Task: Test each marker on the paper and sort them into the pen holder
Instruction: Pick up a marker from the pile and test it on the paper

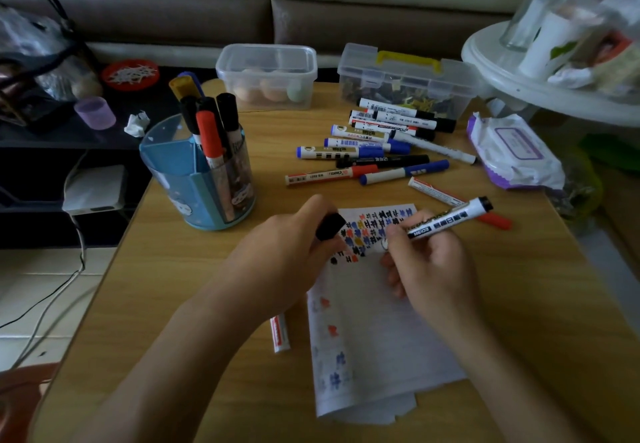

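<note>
Left hand (294, 234) curled round a black plastic cap (330, 226), right hand (433, 262) gripping the uncapped white-barrelled black marker (446, 215).
Marker tilted, tip down near the top of the scribbled white sheet of paper (374, 321), likely for a test stroke; cap kept at the paper's top-left corner, probably for recapping. Left of the paper, round blue plastic pen holder (194, 179) with capped markers upright; beyond the paper, loose heap of white markers (374, 144) on the wooden counter (173, 304), apparently untested.
</note>
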